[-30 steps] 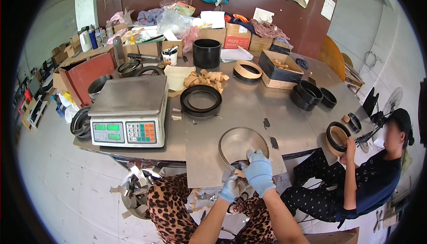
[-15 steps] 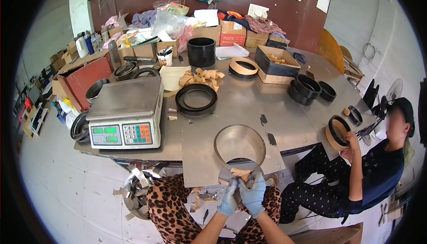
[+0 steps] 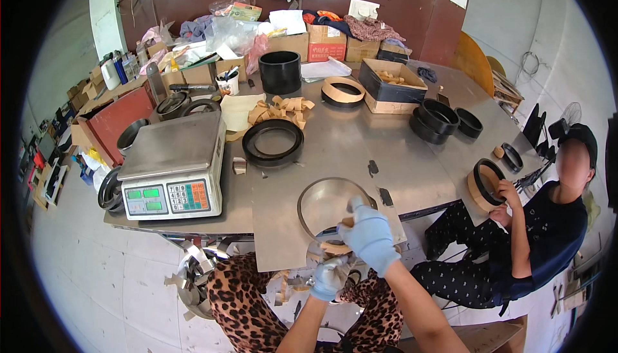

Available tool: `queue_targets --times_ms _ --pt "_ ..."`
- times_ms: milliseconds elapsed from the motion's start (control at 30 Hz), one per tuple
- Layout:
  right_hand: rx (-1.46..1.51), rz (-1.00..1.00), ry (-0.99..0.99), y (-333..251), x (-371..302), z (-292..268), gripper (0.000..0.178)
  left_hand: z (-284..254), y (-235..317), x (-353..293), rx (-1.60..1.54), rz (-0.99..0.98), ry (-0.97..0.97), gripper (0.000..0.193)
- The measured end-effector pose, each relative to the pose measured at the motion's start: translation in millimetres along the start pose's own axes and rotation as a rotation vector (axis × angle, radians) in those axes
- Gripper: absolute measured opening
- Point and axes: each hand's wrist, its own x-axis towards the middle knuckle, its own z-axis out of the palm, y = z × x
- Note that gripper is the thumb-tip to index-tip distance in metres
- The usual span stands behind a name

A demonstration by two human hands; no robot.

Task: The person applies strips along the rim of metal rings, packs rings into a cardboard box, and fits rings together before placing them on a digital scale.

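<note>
A large thin metal ring (image 3: 299, 208) lies over a flat sheet on the table in front of me, its near side reaching past the table edge. A tan strip (image 3: 335, 248) wraps the ring's near rim. My left hand (image 3: 331, 277), in a pale blue glove, is closed at that near rim, just below the tan strip. Also gloved, my right hand (image 3: 371, 234) is raised over the ring's right near side; its fingers are partly hidden and smeared, so what they hold cannot be made out.
A scale (image 3: 170, 160) stands at left. Behind the ring are a black ring (image 3: 273, 153), crumpled tan strips (image 3: 280, 111) and a black cylinder (image 3: 280, 73). Boxes line the back. At right a seated person (image 3: 541, 243) handles a tan-and-black ring (image 3: 477, 189). Metal scraps (image 3: 193, 279) fill a container below.
My right hand has risen up and away from my left hand, over the ring's right side. My left hand stays low by the near rim. The whole view has shifted slightly.
</note>
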Motion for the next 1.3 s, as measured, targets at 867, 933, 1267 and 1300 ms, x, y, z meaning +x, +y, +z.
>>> queue_targets --times_ms 867,933,1267,1300 --pt "-0.171 -0.246 -0.508 68.4 121.9 35.0 0.033 31.7 31.8 -10.3 -0.354 -0.28 0.029 0.048" --pt "-0.296 -0.167 -0.476 58.5 115.2 34.3 0.033 25.8 44.1 -11.8 -0.335 -0.297 0.045 0.047" --pt "0.098 -0.536 0.107 -9.0 55.0 7.5 0.035 2.5 38.3 -12.8 -0.429 -0.375 0.022 0.04" --pt "0.228 -0.448 0.216 -16.3 24.3 6.9 0.027 0.2 44.1 -19.5 -0.439 -0.349 0.028 0.04"
